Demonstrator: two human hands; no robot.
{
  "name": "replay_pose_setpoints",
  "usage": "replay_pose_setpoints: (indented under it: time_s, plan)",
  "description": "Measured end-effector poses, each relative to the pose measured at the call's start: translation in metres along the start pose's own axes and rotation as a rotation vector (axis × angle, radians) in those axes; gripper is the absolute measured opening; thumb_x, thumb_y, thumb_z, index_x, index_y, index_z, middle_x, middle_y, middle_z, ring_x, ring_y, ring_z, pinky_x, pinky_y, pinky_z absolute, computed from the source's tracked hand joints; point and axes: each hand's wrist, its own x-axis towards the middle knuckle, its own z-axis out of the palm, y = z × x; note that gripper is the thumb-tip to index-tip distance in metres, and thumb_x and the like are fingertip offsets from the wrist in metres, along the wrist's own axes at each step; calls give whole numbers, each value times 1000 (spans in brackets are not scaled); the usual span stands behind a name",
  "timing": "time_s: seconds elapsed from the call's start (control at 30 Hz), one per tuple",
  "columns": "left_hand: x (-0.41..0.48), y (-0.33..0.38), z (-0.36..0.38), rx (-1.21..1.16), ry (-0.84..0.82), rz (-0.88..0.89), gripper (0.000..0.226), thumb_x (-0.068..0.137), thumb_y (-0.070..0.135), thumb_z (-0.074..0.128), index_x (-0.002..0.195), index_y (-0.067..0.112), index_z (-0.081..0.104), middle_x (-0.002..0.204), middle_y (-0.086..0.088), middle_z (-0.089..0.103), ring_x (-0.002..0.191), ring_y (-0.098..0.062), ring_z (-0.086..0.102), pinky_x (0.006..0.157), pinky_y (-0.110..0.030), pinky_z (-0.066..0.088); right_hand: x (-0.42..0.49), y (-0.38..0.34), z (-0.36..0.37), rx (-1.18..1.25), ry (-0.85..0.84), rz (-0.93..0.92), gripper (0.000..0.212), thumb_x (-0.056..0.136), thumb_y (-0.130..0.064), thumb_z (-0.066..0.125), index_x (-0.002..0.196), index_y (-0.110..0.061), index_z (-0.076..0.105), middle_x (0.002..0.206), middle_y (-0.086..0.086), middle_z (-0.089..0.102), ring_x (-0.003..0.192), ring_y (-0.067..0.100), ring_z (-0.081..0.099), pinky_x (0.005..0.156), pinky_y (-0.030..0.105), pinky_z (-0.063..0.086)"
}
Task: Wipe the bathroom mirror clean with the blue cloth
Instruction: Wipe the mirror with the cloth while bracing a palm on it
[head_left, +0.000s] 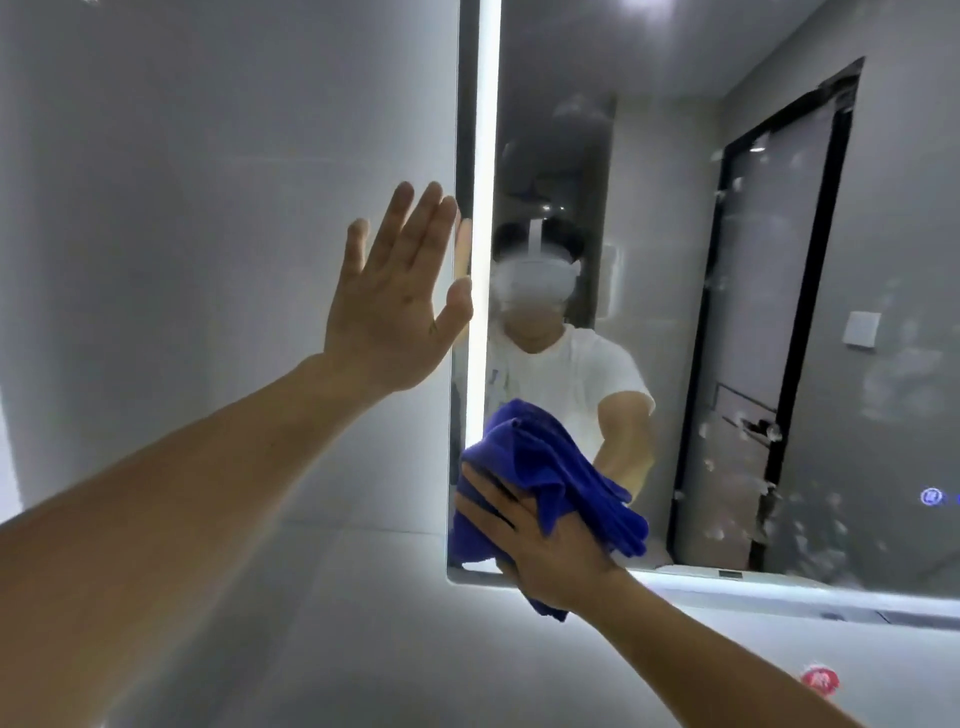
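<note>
My right hand presses a crumpled, deep-blue terry cloth against the lower-left corner of the large, rectangular wall mirror. The fingers lie spread and nearly straight over the fabric; the thumb is hidden, so any pinch is uncertain. Folds of cloth bunch above the knuckles, and one tail hangs past the mirror's bottom edge. A bright vertical light strip runs just inside the mirror's left edge. My left hand is flat and open on the pale grey wall, its thumb and fingertips touching that edge. Whitish spots and smears mark the glass well to the right of the cloth.
</note>
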Motion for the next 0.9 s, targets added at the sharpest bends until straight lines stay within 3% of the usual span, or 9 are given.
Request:
replay_pose_setpoints:
  time_s: [0.13, 0.2, 0.3, 0.47, 0.67, 0.77, 0.8, 0.87, 0.9]
  plan:
    - [-24, -2, 10, 3, -45, -32, 68, 99, 53, 18, 158, 21, 10, 166, 1, 3, 153, -18, -3, 122, -51, -1, -4, 31, -17, -166, 55, -192, 52, 100, -20, 38, 152, -20, 32, 159, 3, 22, 146, 24, 23, 118, 38, 24]
    - [-32, -7, 13, -8, -52, -55, 68, 99, 54, 15, 158, 21, 9, 166, 1, 2, 153, -18, -3, 122, -51, -1, 12, 58, -40, -94, 125, -88, 50, 98, -12, 41, 148, -20, 40, 158, 2, 28, 146, 20, 24, 121, 28, 5]
    - [-45, -12, 20, -7, -59, -97, 68, 99, 52, 18, 158, 21, 8, 166, 1, 0, 152, -17, -5, 121, -46, -8, 57, 89, -69, -93, 279, 288, 52, 98, -28, 47, 148, -19, 40, 159, 8, 25, 147, 30, 22, 115, 29, -15]
    - [-69, -10, 33, -30, -91, -116, 68, 99, 53, 14, 158, 20, 8, 166, 1, 0, 152, -17, -5, 119, -41, -13, 86, 46, -61, 91, 316, 475, 62, 95, -28, 52, 152, -18, 31, 162, 8, 14, 149, 31, 10, 116, 34, -18]
    - [-96, -6, 44, -85, -95, -123, 67, 99, 54, 13, 157, 21, 9, 166, 1, 2, 153, -18, -1, 122, -48, -3, 42, -26, 4, -90, 167, 183, 52, 103, -37, 35, 151, -19, 33, 156, 7, 31, 143, 29, 31, 115, 42, 30]
    - [-106, 2, 52, -75, -73, -112, 65, 101, 48, 24, 158, 20, 11, 166, 0, 3, 153, -17, -2, 121, -42, -10, 9, -46, 33, -110, 75, 83, 49, 98, -40, 45, 145, -26, 44, 148, -5, 46, 136, 22, 44, 110, 36, 36]
    - [-108, 4, 54, -72, -70, -105, 65, 101, 46, 27, 158, 18, 12, 166, -1, 3, 153, -17, -3, 121, -40, -12, -3, -51, 40, -101, -9, 60, 49, 100, -40, 38, 148, -32, 37, 147, -19, 44, 139, 15, 38, 114, 31, 28]
    - [-108, 9, 55, -86, -63, -94, 65, 101, 45, 28, 158, 17, 12, 166, -1, 4, 153, -17, -3, 120, -40, -12, -38, -54, 49, -73, -151, 197, 47, 104, -48, 7, 150, -50, 0, 131, -60, 9, 143, -8, 2, 118, 21, -6]
    - [-107, 11, 55, -98, -61, -92, 66, 101, 46, 26, 158, 17, 12, 166, -1, 3, 153, -17, -2, 121, -41, -11, -48, -49, 48, -136, -180, 274, 46, 103, -49, -1, 149, -50, -9, 123, -64, -2, 139, -15, -8, 116, 17, -13]
